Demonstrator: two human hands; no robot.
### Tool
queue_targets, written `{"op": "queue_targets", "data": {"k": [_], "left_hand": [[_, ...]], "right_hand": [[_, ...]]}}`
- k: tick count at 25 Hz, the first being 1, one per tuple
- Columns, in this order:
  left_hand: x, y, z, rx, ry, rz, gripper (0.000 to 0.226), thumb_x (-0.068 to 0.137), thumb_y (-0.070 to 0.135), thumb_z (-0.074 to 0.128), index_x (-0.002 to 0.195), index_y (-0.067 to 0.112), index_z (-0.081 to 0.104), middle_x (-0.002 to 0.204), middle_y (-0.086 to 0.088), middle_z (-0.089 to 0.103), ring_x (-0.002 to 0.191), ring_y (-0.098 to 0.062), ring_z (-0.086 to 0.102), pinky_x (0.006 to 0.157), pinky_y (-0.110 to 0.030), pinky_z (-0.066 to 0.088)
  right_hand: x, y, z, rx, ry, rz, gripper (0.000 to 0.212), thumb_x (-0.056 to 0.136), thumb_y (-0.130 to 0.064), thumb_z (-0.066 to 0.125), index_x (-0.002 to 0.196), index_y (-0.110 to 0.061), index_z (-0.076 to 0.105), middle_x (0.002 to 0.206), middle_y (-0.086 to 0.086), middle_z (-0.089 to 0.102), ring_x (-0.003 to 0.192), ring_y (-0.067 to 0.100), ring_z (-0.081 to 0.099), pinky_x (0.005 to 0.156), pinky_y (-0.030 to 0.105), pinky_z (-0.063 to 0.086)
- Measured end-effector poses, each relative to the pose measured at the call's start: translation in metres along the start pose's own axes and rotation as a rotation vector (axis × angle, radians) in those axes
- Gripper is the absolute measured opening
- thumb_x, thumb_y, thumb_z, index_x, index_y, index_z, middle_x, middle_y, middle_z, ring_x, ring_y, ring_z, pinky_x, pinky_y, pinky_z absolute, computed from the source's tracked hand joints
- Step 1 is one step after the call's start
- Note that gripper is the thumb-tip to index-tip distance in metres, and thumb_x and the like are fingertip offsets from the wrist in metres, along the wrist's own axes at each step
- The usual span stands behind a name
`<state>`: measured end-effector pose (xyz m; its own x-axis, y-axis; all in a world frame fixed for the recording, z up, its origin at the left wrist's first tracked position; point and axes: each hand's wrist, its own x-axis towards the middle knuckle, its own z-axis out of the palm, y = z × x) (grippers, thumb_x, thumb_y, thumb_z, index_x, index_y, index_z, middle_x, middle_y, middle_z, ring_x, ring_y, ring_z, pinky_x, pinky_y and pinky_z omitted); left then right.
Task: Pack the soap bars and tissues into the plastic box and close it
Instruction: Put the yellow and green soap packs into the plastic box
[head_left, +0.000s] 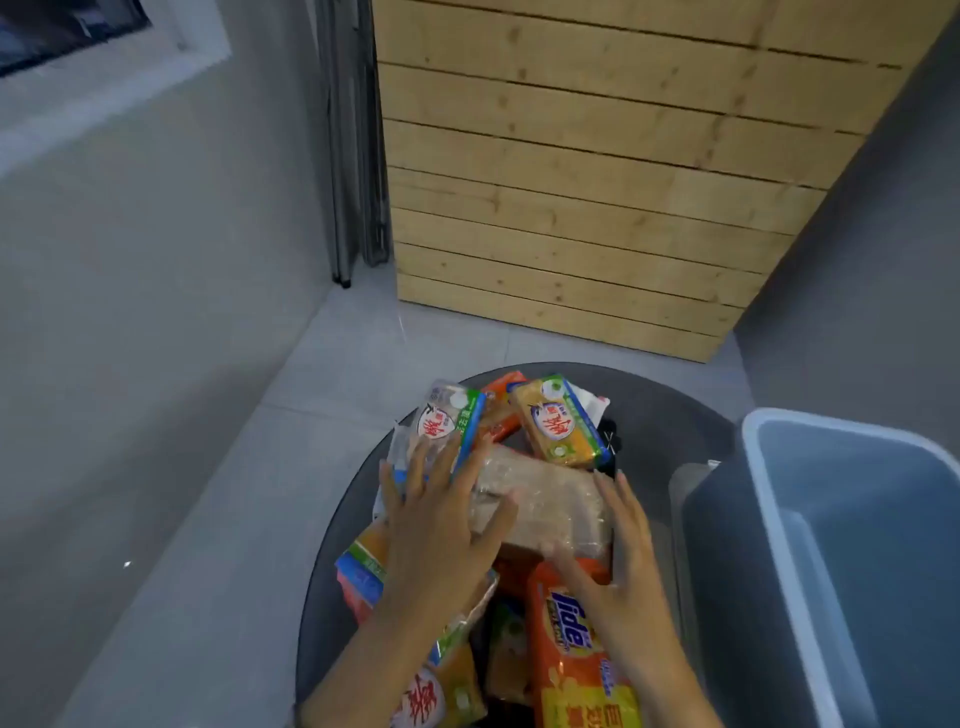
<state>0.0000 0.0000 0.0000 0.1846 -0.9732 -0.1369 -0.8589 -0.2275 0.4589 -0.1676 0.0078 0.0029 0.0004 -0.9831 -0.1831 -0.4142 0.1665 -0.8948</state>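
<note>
**Inspector:** Head view. Where was the stock?

**Clerk:** Heaped on the round dark glass table. A clear-wrapped beige tissue pack lay on top of the heap. A yellow soap bar in a blue-green wrapper touched its far edge, and an orange Tide soap bar lay at its near edge.

**Inspector:** The hands?

**Clerk:** The left hand lay flat with fingers spread over the pack's left end. The right hand rested against the pack's right end, fingers straight, thumb on the near edge. Neither was curled round it.

**Inspector:** The container?

**Clerk:** The blue-grey rectangular plastic box stood uncovered just right of the heap. A pale wooden plank panel stood beyond the table.
</note>
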Motion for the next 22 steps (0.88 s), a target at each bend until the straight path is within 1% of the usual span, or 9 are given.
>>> {"op": "queue_targets", "data": {"k": [2,3,6,8,12,16,19,21,22], "left_hand": [[-0.002,-0.002,0.008,0.093,0.03,0.079,0.073,0.077,0.075,0.0,0.144,0.049,0.005,0.158,0.017,0.014,0.147,-0.012,-0.007,0.108,-0.043,-0.025],[-0.001,-0.004,0.013,0.128,0.034,0.098,0.073,0.077,0.074,-0.001,0.144,0.049,0.008,0.156,0.019,0.021,0.147,-0.011,-0.001,0.109,-0.044,-0.025],[-0.005,-0.013,0.022,0.137,0.082,0.132,0.075,0.075,0.074,0.0,0.142,0.047,0.019,0.141,0.022,0.044,0.142,-0.007,0.022,0.116,-0.047,-0.014],[-0.005,-0.013,0.023,0.115,0.109,0.187,0.083,0.07,0.079,-0.004,0.141,0.046,0.024,0.136,0.023,0.049,0.138,-0.004,0.029,0.118,-0.047,-0.01],[-0.016,-0.003,0.016,-0.03,0.101,0.234,0.09,0.067,0.079,-0.004,0.14,0.041,0.032,0.148,0.018,0.038,0.141,-0.002,0.023,0.12,-0.044,-0.003],[-0.051,0.004,0.009,-0.274,0.029,0.315,0.081,0.072,0.08,0.009,0.14,0.043,0.032,0.149,0.021,0.033,0.135,0.004,0.025,0.115,-0.029,0.021],[-0.077,0.009,0.013,-0.423,-0.043,0.328,0.078,0.069,0.085,0.015,0.138,0.05,0.028,0.145,0.024,0.038,0.127,0.005,0.037,0.107,-0.028,0.035],[-0.092,0.013,0.022,-0.471,-0.135,0.298,0.086,0.066,0.087,0.018,0.142,0.048,0.017,0.147,0.021,0.036,0.131,0.004,0.036,0.11,-0.032,0.034],[-0.098,0.016,0.026,-0.488,-0.172,0.28,0.087,0.068,0.086,0.021,0.144,0.045,0.012,0.145,0.021,0.035,0.129,0.012,0.032,0.111,-0.024,0.031]], "right_hand": [[0.005,0.007,0.004,-0.011,-0.061,-0.08,0.077,0.057,-0.061,0.063,0.125,-0.062,0.025,0.152,-0.031,0.005,0.141,0.004,0.016,0.111,0.039,0.036],[0.008,0.012,0.005,-0.016,-0.094,-0.09,0.074,0.056,-0.061,0.062,0.121,-0.062,0.028,0.148,-0.036,0.002,0.141,0.0,0.014,0.111,0.039,0.036],[0.008,0.028,0.003,0.125,-0.148,-0.096,0.064,0.057,-0.055,0.064,0.118,-0.057,0.045,0.133,-0.052,0.006,0.111,-0.035,0.025,0.082,0.007,0.048],[0.004,0.035,-0.003,0.261,-0.185,-0.093,0.058,0.059,-0.053,0.063,0.116,-0.052,0.055,0.129,-0.054,0.014,0.096,-0.041,0.033,0.063,-0.001,0.046],[-0.011,0.039,-0.012,0.303,-0.266,-0.055,0.059,0.055,-0.058,0.061,0.114,-0.057,0.054,0.134,-0.048,0.021,0.109,-0.012,0.047,0.061,0.009,0.053],[-0.025,0.039,-0.011,0.281,-0.186,-0.067,0.06,0.063,-0.055,0.061,0.12,-0.055,0.045,0.146,-0.031,0.026,0.12,0.001,0.051,0.069,0.015,0.057],[-0.034,0.043,-0.014,0.409,-0.177,0.007,0.072,0.067,-0.048,0.066,0.134,-0.043,0.042,0.131,-0.012,0.056,0.1,0.01,0.069,0.065,0.022,0.058],[-0.043,0.044,-0.013,0.493,-0.155,0.042,0.066,0.077,-0.04,0.066,0.138,-0.035,0.04,0.123,-0.011,0.061,0.088,0.009,0.071,0.057,0.017,0.056],[-0.049,0.045,-0.012,0.509,-0.136,0.052,0.063,0.083,-0.035,0.064,0.14,-0.031,0.039,0.125,-0.008,0.06,0.088,0.009,0.07,0.054,0.015,0.055]]}}
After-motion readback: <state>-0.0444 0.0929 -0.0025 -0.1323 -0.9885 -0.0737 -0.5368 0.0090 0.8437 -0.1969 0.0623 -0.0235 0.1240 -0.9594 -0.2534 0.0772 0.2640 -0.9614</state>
